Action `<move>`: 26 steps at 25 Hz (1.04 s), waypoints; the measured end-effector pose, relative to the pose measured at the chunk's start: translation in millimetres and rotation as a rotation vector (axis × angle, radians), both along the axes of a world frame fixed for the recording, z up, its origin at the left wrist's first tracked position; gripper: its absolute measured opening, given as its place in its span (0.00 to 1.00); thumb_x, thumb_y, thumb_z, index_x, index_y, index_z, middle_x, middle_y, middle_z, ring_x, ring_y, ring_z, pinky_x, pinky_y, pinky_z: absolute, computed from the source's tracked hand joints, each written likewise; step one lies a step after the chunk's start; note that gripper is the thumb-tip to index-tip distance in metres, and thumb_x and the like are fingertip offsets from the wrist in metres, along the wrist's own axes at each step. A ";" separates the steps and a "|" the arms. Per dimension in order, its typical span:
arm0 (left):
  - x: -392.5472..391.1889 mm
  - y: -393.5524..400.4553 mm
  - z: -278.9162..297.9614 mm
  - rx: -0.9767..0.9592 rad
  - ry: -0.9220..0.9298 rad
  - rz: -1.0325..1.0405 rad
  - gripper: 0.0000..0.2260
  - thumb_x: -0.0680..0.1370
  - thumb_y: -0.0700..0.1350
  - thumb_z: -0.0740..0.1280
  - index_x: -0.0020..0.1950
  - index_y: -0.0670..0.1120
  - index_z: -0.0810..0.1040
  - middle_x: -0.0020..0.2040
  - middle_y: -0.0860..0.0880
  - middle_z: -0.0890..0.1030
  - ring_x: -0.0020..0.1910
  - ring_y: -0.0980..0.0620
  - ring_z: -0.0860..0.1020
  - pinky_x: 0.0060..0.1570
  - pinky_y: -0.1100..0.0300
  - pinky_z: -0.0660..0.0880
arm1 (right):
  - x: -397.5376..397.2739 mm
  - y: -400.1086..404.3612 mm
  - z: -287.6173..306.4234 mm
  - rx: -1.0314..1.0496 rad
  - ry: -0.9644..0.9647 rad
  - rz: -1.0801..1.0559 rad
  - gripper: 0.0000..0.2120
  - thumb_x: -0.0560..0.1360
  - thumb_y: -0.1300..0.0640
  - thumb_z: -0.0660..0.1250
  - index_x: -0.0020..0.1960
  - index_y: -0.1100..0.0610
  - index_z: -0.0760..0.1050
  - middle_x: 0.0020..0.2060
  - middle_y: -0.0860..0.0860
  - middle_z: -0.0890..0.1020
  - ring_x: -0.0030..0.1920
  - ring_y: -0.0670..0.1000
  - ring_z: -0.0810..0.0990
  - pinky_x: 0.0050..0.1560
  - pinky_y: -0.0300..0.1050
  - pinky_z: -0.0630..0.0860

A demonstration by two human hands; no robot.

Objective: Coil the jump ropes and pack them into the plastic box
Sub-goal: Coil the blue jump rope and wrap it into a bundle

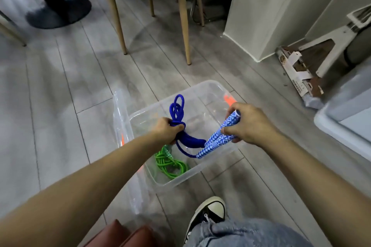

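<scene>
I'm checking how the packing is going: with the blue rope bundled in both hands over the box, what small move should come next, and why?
Probably lower the bundle into the plastic box. The left hand grips the coiled blue rope, the right hand holds its patterned handles together, and both hang above the open box, where the green rope already lies to one side, leaving room.

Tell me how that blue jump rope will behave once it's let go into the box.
The blue jump rope looks soft and floppy: its loops sag from the left hand, so the coil may loosen. Its patterned handles, held by the right hand, look rigid and would probably drop first. The clear plastic box seems light and might slide.
</scene>
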State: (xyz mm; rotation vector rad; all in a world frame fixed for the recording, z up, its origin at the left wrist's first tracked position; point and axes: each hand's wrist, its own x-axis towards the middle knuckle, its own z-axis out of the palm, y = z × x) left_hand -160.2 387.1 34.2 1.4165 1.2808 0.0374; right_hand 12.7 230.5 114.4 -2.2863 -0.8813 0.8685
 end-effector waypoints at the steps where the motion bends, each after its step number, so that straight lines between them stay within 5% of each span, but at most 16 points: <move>1: 2.7 2.0 -15.0 -0.014 0.053 -0.017 0.10 0.78 0.44 0.70 0.54 0.40 0.74 0.45 0.40 0.80 0.40 0.44 0.79 0.36 0.55 0.79 | -1.4 13.0 -14.5 0.020 -0.021 0.017 0.15 0.64 0.65 0.79 0.43 0.56 0.75 0.37 0.54 0.82 0.31 0.53 0.84 0.31 0.51 0.83; 5: 10.6 -0.2 -64.8 -0.064 0.237 -0.047 0.14 0.76 0.46 0.72 0.53 0.37 0.76 0.45 0.39 0.82 0.34 0.44 0.80 0.35 0.52 0.82 | -13.3 54.7 -71.6 0.001 -0.017 0.080 0.15 0.65 0.59 0.80 0.46 0.53 0.77 0.35 0.46 0.81 0.34 0.46 0.80 0.34 0.41 0.77; 8: 12.9 -7.1 -91.8 -0.056 0.334 -0.067 0.17 0.75 0.50 0.74 0.54 0.40 0.77 0.44 0.41 0.82 0.32 0.46 0.80 0.29 0.56 0.80 | -21.5 77.1 -115.1 -0.064 0.049 0.056 0.16 0.65 0.61 0.78 0.51 0.53 0.80 0.37 0.46 0.81 0.39 0.51 0.83 0.41 0.50 0.83; 11: 14.3 -4.0 -110.9 0.008 0.353 -0.082 0.17 0.74 0.54 0.73 0.53 0.42 0.79 0.44 0.42 0.82 0.39 0.44 0.83 0.41 0.52 0.83 | -25.4 92.9 -152.9 -0.141 0.070 0.023 0.16 0.65 0.61 0.77 0.52 0.56 0.82 0.42 0.51 0.84 0.41 0.54 0.84 0.43 0.51 0.84; 14: 16.0 5.9 -117.6 0.075 0.477 -0.302 0.16 0.80 0.50 0.65 0.60 0.39 0.78 0.56 0.39 0.82 0.54 0.40 0.81 0.54 0.53 0.78 | -31.7 109.6 -176.3 -0.124 0.071 -0.002 0.16 0.69 0.58 0.76 0.56 0.57 0.81 0.50 0.54 0.85 0.50 0.55 0.83 0.46 0.43 0.78; 19: 14.7 26.3 -111.6 0.477 0.799 -0.886 0.20 0.79 0.44 0.64 0.71 0.45 0.70 0.70 0.42 0.65 0.71 0.35 0.64 0.67 0.42 0.67 | -51.1 115.5 -222.4 -0.403 0.134 0.204 0.26 0.76 0.55 0.68 0.71 0.61 0.67 0.68 0.60 0.74 0.66 0.61 0.75 0.63 0.48 0.73; 23: 10.0 23.9 -130.4 0.303 0.873 -0.972 0.31 0.79 0.46 0.63 0.79 0.46 0.55 0.76 0.43 0.60 0.75 0.35 0.58 0.68 0.39 0.65 | -56.7 109.8 -236.5 -0.641 0.044 0.167 0.43 0.74 0.52 0.69 0.80 0.44 0.48 0.77 0.57 0.53 0.75 0.62 0.61 0.71 0.62 0.66; 26: 8.0 21.0 -132.5 0.334 0.975 -0.940 0.27 0.79 0.48 0.62 0.77 0.44 0.61 0.73 0.44 0.66 0.73 0.40 0.61 0.65 0.41 0.68 | -52.5 112.8 -244.6 -0.707 0.077 -0.086 0.55 0.72 0.49 0.73 0.80 0.46 0.33 0.78 0.62 0.45 0.76 0.66 0.59 0.71 0.67 0.64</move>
